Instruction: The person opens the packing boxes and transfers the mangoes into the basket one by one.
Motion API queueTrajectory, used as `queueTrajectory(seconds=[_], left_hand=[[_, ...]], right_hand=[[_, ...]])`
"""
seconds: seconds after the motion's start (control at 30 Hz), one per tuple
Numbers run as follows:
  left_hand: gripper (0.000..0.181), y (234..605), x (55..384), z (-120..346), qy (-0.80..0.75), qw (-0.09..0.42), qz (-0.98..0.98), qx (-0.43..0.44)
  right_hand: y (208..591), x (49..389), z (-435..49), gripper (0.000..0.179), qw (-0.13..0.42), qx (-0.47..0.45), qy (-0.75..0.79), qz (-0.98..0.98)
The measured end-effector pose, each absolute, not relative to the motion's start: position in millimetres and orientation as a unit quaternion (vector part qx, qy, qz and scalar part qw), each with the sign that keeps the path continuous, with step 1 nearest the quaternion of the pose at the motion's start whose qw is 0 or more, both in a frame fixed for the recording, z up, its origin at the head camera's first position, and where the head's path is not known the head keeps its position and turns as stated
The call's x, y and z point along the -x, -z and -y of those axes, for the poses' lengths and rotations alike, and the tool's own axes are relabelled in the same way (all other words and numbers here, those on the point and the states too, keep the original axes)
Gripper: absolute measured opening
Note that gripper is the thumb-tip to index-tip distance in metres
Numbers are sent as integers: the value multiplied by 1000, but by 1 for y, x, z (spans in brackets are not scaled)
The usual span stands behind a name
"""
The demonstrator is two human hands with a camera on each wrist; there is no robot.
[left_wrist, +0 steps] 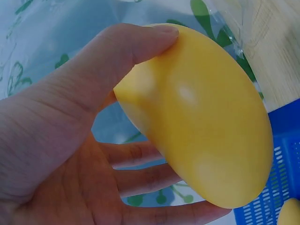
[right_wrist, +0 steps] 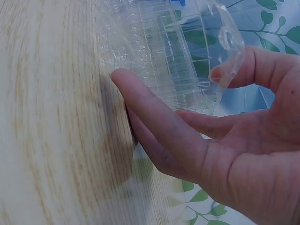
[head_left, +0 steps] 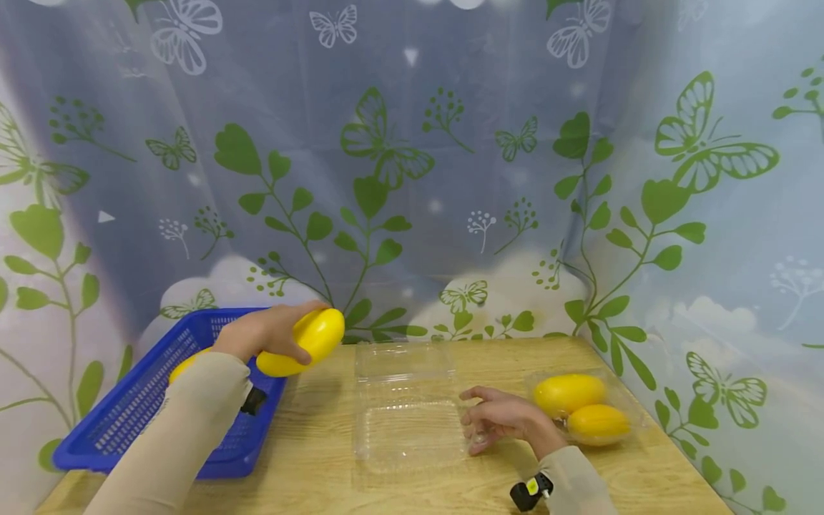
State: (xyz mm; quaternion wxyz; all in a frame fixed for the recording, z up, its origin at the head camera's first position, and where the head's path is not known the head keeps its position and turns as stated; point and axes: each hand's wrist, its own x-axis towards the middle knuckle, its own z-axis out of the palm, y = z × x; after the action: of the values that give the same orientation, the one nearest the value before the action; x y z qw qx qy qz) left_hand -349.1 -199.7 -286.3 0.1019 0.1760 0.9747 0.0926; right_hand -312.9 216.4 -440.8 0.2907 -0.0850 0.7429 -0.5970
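My left hand (head_left: 267, 332) grips a smooth yellow oval fruit (head_left: 315, 336) above the right rim of the blue basket (head_left: 257, 422). In the left wrist view the thumb lies across the top of the fruit, with the other fingers spread behind and below it. On the table, a clear plastic clamshell box (head_left: 408, 429) stands with its lid (head_left: 402, 360) laid back. My right hand (head_left: 505, 418) is at the box's right side, fingers loosely bent. In the right wrist view one fingertip (right_wrist: 217, 74) shows right at the clear plastic edge.
Another yellow fruit (head_left: 187, 365) lies in the basket, partly hidden by my left arm. To the right, a second clear box holds two yellow fruits (head_left: 569, 393). A curtain (head_left: 412, 214) printed with leaves and butterflies hangs behind the wooden table (head_left: 315, 443).
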Motion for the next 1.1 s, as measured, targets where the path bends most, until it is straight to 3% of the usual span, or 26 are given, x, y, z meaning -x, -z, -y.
queueTrajectory(seconds=[0.5,1.1], left_hand=[[106,286,357,237,-140,139,-971,-136],[107,300,370,266,-161,144,-971,-101]], right_hand=[[440,312,-214,75,284,81,599,-745],[441,313,-215,75,286,78,599,-744]])
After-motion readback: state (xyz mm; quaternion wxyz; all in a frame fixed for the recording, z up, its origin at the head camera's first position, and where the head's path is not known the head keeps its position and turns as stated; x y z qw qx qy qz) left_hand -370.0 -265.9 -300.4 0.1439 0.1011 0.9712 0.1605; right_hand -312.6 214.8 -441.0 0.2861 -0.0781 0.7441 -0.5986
